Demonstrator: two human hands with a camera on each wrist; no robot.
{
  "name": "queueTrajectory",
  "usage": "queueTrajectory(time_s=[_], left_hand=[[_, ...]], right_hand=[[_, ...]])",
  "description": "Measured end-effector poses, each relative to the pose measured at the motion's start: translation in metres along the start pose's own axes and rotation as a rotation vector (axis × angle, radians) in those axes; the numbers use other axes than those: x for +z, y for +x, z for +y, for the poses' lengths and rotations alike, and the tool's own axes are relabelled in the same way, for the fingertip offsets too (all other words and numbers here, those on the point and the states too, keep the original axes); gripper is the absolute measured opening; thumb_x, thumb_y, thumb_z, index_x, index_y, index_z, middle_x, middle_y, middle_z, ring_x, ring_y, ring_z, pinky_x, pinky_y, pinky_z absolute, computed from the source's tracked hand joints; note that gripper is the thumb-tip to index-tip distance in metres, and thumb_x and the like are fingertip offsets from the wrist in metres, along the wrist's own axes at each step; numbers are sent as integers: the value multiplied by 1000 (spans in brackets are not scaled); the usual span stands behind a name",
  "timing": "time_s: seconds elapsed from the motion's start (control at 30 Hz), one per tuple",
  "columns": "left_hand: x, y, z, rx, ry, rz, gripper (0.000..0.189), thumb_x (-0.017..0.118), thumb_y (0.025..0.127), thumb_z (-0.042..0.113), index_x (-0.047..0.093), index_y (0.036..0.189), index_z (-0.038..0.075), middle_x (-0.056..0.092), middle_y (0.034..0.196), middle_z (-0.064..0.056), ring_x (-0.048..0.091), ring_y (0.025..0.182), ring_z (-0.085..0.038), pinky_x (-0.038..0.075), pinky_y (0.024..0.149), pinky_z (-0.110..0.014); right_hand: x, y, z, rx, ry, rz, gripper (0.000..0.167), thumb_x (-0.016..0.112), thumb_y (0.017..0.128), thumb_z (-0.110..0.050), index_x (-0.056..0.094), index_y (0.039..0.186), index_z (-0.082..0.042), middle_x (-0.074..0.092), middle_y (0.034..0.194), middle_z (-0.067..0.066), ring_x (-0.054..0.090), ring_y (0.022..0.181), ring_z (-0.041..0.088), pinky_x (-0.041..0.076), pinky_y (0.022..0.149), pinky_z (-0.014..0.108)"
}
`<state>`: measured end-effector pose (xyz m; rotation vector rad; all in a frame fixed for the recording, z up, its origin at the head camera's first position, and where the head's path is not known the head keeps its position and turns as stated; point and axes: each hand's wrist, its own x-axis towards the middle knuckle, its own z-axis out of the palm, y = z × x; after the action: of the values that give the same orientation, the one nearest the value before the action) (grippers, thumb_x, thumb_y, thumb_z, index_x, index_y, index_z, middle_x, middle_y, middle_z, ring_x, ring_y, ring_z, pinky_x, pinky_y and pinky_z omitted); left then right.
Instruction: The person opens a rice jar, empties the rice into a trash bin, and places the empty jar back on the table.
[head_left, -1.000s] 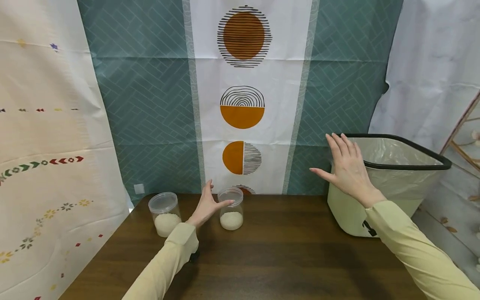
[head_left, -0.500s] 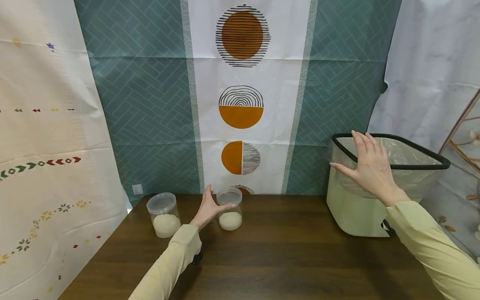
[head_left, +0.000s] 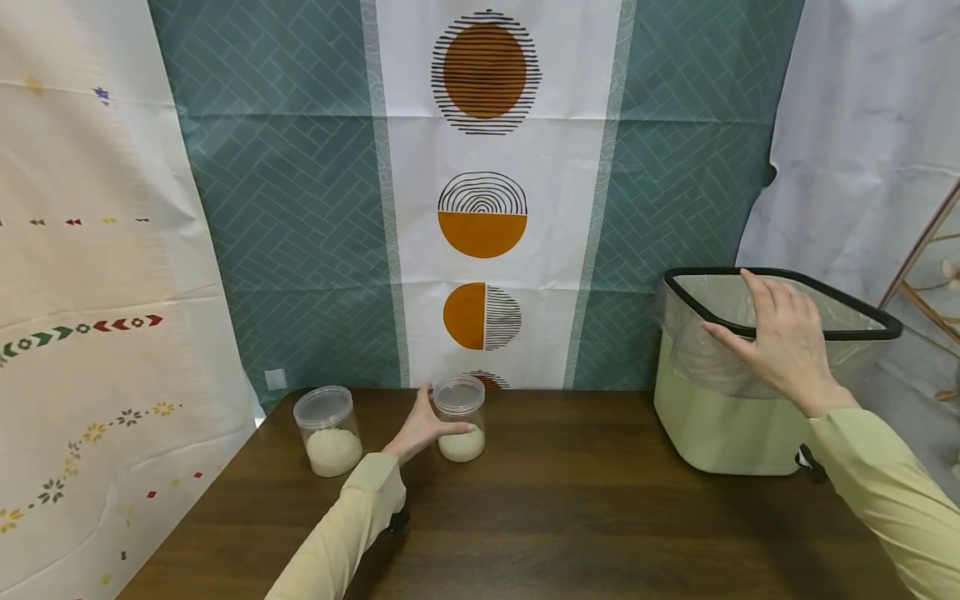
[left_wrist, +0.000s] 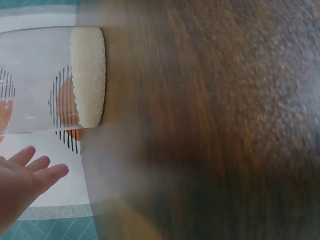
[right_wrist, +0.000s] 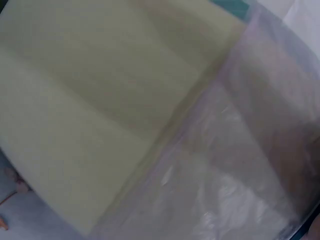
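Observation:
My left hand (head_left: 420,431) is beside a clear, lidded plastic jar (head_left: 460,397) with white rice-like grains at its bottom. Its thumb reaches across the front of the jar and its fingers extend along the left side. The left wrist view has a gap between the fingers (left_wrist: 47,175) and the jar (left_wrist: 42,80). My right hand (head_left: 791,346), fingers and thumb spread, is at the near side of a pale green trash bin (head_left: 720,437). Whether it touches the black rim (head_left: 862,333) I cannot tell. A clear bag (right_wrist: 200,175) lines the bin and hangs over its outside.
A second lidded jar (head_left: 332,437), also partly filled with white grains, stands left of my left hand. Both jars and the bin are on a dark wooden table (head_left: 555,500). A patterned cloth (head_left: 315,250) hangs directly behind the table.
My right hand has moved right and somewhat down along the bin's front. My left hand has shifted slightly right and lowered beside the jar. Jars and bin have stayed put.

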<state>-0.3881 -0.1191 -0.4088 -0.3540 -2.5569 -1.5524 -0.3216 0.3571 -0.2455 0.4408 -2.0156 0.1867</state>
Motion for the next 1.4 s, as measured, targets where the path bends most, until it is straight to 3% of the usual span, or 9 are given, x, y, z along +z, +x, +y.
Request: queueTrajectory(time_s=[0.33,0.6,0.77,0.9,1.0,1.13,1.27,1.4], left_hand=[[5,2,0,3,-73,-50,112,84,62,30,7,139,0,26,135,-19,29,122,-32,23,98,-47],[7,3,-4,35,-107,-69,106,84,63,26,12,138,3,28,131,-16,32,119,-29,23,97,-46],[7,0,-7,-22,-70,-86,101,82,64,30,16,136,3,30,132,-17,33,119,-31,26,96,-48],[7,-1,-8,-72,-53,-93,102,82,64,33,17,135,0,32,131,-19,33,119,-33,26,95,-49],[8,0,-8,-73,-74,-90,102,82,63,34,18,135,0,32,131,-18,34,119,-33,26,96,-49],[9,0,-8,-71,-86,-84,100,82,64,35,21,135,0,32,132,-17,33,120,-32,25,96,-48],[11,1,-8,-78,-54,-73,100,81,64,37,22,136,0,34,133,-17,33,121,-32,26,96,-48],[13,2,-7,-83,-26,-64,101,80,64,39,22,137,0,35,134,-18,33,121,-33,27,95,-49]], right_hand=[[-7,-8,17,-9,-21,48,91,42,75,-74,43,132,-3,46,116,28,40,105,47,26,91,54],[-11,-15,26,36,-26,32,77,52,78,-63,45,131,-7,47,116,28,40,103,49,24,89,59],[-11,-17,28,14,-24,64,77,48,78,-67,51,123,-4,50,109,27,42,99,50,29,79,61],[-11,-20,29,24,-26,75,71,53,77,-63,54,115,-3,53,105,26,44,95,48,31,71,58],[-11,-22,29,26,-31,71,60,60,76,-54,58,106,-2,55,98,23,46,90,45,31,67,55],[-12,-25,30,-9,-55,73,44,64,76,-47,61,84,-4,58,77,16,49,72,39,30,57,50],[-13,-26,32,-32,-81,50,43,61,79,-48,53,66,-8,50,59,11,46,58,34,28,50,45],[-14,-25,32,-7,-82,6,44,57,84,-45,42,58,-13,42,53,6,44,54,33,26,49,43]])
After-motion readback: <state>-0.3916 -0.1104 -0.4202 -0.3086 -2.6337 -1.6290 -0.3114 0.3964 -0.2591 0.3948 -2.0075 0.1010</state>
